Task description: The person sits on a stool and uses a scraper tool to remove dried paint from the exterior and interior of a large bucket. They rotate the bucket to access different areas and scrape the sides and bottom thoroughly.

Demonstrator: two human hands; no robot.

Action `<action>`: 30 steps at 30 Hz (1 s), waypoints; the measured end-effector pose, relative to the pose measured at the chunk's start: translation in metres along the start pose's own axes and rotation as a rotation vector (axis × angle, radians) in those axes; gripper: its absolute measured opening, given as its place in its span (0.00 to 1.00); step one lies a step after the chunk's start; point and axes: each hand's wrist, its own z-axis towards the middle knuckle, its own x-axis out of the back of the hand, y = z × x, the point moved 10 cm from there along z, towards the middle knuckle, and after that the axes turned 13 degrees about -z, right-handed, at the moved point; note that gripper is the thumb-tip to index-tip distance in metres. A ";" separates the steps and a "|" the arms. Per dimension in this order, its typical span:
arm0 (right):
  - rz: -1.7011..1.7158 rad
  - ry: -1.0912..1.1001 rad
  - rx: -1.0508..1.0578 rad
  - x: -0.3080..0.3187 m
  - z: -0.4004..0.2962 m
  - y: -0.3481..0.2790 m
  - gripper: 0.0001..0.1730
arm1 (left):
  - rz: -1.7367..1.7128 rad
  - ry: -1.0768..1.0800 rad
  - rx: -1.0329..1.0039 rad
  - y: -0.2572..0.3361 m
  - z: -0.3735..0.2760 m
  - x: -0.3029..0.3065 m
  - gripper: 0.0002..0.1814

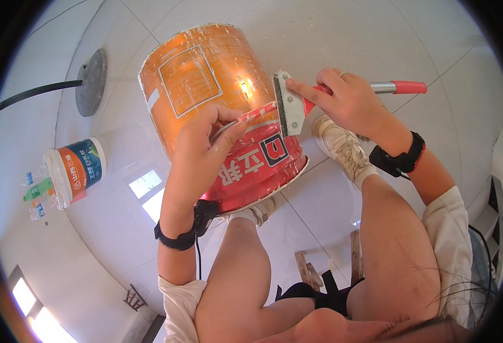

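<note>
A paint bucket point(200, 77), orange and red with pale dried residue, lies on its side on the floor before me and bears writing. My left hand point(202, 137) grips its wire bail handle point(222, 129) beside the handle's red grip point(257, 112). A long-handled scraper point(290, 103) with a wide metal head, red grips and a steel shaft is in my right hand point(345, 96). The index finger rests along the scraper head. The blade lies at the bucket's right side, by the end of the red grip; whether it touches cannot be told.
Left stands a white-lidded bucket point(80, 169) with plastic bottles point(37, 191) on top. A round grey base point(92, 82) with a black pole is farther up. My shoes point(339, 143) flank the paint bucket. Wooden pieces point(307, 268) show below my legs on the tiled floor.
</note>
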 end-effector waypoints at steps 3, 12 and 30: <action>-0.090 0.056 0.058 0.006 0.000 -0.004 0.34 | 0.001 0.004 0.005 0.001 0.000 0.000 0.07; 0.017 0.063 0.094 0.001 0.007 -0.009 0.33 | 0.014 0.001 -0.020 0.000 0.000 -0.002 0.07; -0.109 0.060 0.122 0.003 -0.001 -0.006 0.34 | 0.064 -0.041 0.021 -0.001 0.000 -0.004 0.08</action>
